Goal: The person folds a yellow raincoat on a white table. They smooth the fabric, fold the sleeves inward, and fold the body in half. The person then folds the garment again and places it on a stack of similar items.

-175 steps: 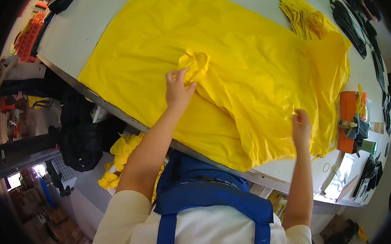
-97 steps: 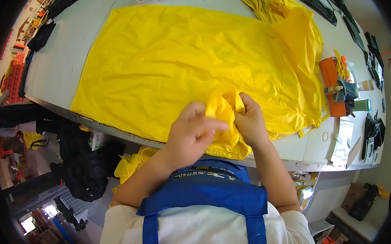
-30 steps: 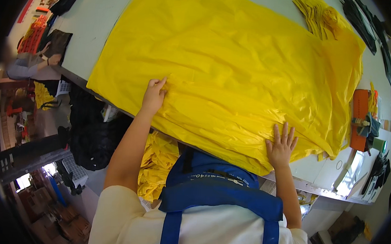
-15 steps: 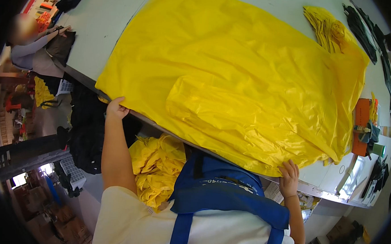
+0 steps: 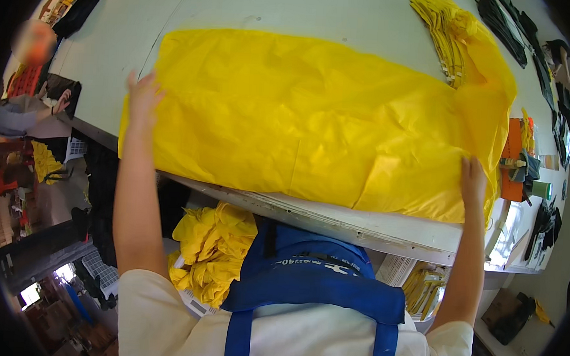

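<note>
A wide piece of shiny yellow fabric (image 5: 288, 119), creased and folded into a long band, lies across the pale table (image 5: 399, 229) in front of me. At its left end, my left hand (image 5: 145, 97) reaches over the fabric with fingers spread, slightly blurred by motion. My right hand (image 5: 473, 180) rests at the fabric's right part, its fingers close together on the material; their tips are partly hidden. Beyond the right end, a bunched stack of yellow pieces (image 5: 437, 40) joins a loose yellow fold.
Crumpled yellow fabric (image 5: 212, 252) fills a container below the table edge. An orange box (image 5: 513, 153) with small tools stands at the right. Dark garments (image 5: 503, 28) lie at the far right. Another person (image 5: 21, 116) works at the left with a dark piece.
The yellow fabric has gone from a broad spread to a narrower folded band, baring tabletop along the near edge. Both hands have moved up and outward, away from that edge.
</note>
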Demonstrator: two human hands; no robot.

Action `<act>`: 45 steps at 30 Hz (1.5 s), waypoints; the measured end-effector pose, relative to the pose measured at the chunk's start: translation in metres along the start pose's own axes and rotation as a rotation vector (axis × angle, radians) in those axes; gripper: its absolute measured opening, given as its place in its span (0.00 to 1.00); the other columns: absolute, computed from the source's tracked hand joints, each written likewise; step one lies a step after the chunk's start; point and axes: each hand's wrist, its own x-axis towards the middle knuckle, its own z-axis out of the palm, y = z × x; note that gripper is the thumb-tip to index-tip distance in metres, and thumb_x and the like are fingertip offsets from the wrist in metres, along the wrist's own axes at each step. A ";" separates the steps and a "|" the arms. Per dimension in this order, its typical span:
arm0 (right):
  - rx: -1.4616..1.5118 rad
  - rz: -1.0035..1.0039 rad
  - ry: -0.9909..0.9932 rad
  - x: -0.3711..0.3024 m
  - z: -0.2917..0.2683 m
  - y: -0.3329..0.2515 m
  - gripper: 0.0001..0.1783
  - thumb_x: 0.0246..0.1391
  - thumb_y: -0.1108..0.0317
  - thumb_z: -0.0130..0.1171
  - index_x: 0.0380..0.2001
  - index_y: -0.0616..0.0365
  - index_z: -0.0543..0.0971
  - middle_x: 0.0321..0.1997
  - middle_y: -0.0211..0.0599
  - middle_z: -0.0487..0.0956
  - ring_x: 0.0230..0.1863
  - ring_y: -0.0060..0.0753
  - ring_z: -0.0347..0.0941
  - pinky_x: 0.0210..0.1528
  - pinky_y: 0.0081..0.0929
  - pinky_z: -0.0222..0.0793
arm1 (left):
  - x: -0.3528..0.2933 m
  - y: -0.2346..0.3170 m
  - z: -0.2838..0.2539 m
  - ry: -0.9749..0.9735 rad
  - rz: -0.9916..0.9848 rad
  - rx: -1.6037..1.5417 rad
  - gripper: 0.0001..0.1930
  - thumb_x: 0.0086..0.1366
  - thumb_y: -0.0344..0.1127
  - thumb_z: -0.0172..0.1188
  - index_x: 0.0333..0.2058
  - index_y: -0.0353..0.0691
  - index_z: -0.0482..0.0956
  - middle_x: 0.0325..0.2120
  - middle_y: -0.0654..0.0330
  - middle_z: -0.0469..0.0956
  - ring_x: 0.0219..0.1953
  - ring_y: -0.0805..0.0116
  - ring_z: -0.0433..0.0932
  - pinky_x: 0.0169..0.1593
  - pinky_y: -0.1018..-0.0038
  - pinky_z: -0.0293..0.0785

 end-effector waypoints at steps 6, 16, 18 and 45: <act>-0.065 0.083 0.049 0.027 0.096 0.005 0.20 0.58 0.56 0.50 0.46 0.60 0.69 0.44 0.54 0.73 0.46 0.56 0.69 0.48 0.44 0.66 | -0.192 -0.066 0.167 -0.948 1.123 1.073 0.31 0.59 0.53 0.55 0.61 0.56 0.62 0.64 0.56 0.55 0.65 0.45 0.49 0.64 0.43 0.40; 0.307 0.198 0.583 0.166 -0.036 0.066 0.43 0.47 0.41 0.61 0.55 0.67 0.64 0.54 0.54 0.68 0.56 0.52 0.63 0.57 0.40 0.58 | -0.216 -0.076 0.168 -1.024 0.810 1.369 0.31 0.57 0.55 0.56 0.59 0.57 0.65 0.62 0.53 0.56 0.63 0.45 0.52 0.64 0.44 0.40; 0.663 0.449 0.097 0.206 -0.080 0.045 0.34 0.49 0.45 0.60 0.46 0.66 0.70 0.40 0.45 0.74 0.36 0.39 0.72 0.36 0.33 0.68 | -0.201 -0.068 0.197 -1.064 0.685 1.062 0.33 0.57 0.54 0.58 0.59 0.50 0.64 0.61 0.52 0.57 0.60 0.47 0.57 0.62 0.49 0.49; 0.378 -0.126 -0.210 0.005 -0.001 0.022 0.17 0.48 0.67 0.60 0.43 0.57 0.75 0.44 0.44 0.76 0.52 0.47 0.68 0.54 0.39 0.62 | -0.179 0.037 0.345 -1.224 0.194 0.729 0.12 0.63 0.38 0.56 0.37 0.35 0.79 0.31 0.57 0.80 0.32 0.67 0.78 0.38 0.75 0.74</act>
